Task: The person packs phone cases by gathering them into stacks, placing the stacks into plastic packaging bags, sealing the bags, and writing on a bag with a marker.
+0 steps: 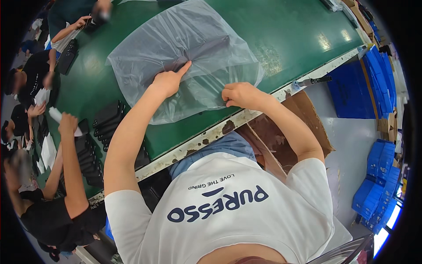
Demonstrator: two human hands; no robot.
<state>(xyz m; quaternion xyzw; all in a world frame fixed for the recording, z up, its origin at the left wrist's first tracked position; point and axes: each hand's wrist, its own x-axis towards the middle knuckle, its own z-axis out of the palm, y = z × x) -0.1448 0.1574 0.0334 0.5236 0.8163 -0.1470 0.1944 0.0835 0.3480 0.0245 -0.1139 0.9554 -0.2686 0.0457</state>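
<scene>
A large translucent plastic bag [171, 35] lies spread on the green table in front of me, wrinkled, with something dark and flat showing faintly through it. My left hand [168, 82] rests on the bag; its index finger is stretched out and pressed onto the film, and the other fingers are partly curled. Film creases run out from that fingertip. At the bag's near right edge, my right hand [241, 95] is closed with its fingertips pinching the film. What the dark thing inside is, I cannot make out.
Black wallet-like items [107, 121] stand in rows left of my left arm. Co-workers sit along the left, one holding a white roll [56, 115]. A black marker [314, 81] lies by the table's worn white edge [206, 141]. Blue bins [351, 86] and a cardboard box [310, 116] are at right.
</scene>
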